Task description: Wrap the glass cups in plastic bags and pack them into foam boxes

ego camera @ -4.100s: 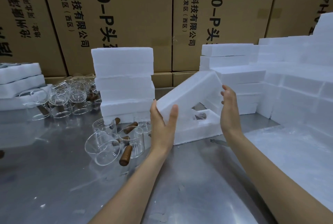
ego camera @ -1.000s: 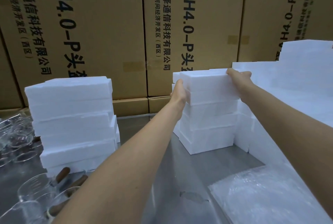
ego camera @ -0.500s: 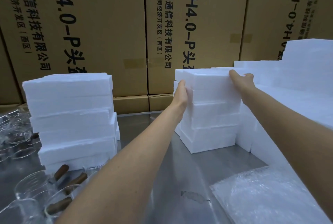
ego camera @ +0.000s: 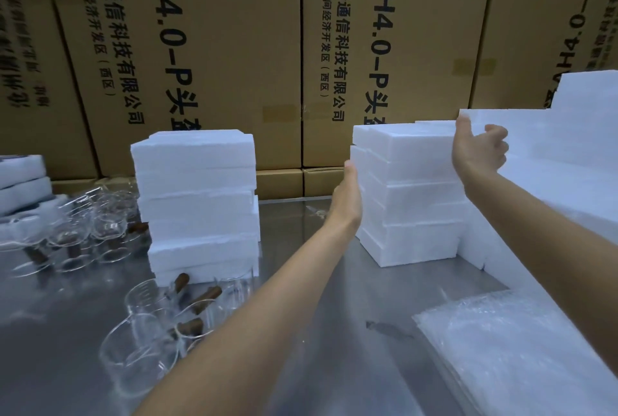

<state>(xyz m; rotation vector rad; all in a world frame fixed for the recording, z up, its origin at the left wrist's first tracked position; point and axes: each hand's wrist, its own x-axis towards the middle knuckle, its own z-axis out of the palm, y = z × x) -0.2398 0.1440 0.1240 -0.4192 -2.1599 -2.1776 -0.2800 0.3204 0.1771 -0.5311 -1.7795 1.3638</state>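
Note:
A stack of white foam boxes point(ego camera: 411, 195) stands on the steel table point(ego camera: 337, 308) at centre right, with one closed box point(ego camera: 401, 144) on top. My left hand point(ego camera: 347, 198) lies flat against the stack's left side, fingers straight. At the top box's right end is my right hand point(ego camera: 478, 151), thumb up, fingers loosely curled and holding nothing. Several glass cups with brown wooden handles point(ego camera: 150, 342) lie at lower left. A pile of clear plastic bags point(ego camera: 521, 358) lies at lower right.
A second foam stack point(ego camera: 197, 201) stands left of centre, with more glass cups point(ego camera: 83, 231) to its left and foam pieces point(ego camera: 20, 178) at the far left edge. A wall of foam boxes point(ego camera: 551, 165) lines the right side. Tall cardboard cartons point(ego camera: 217, 48) close off the back.
The foam box has been closed, carried over and set on top of the right stack. My right hand has loosened its grip and my left hand has slid down the stack's side.

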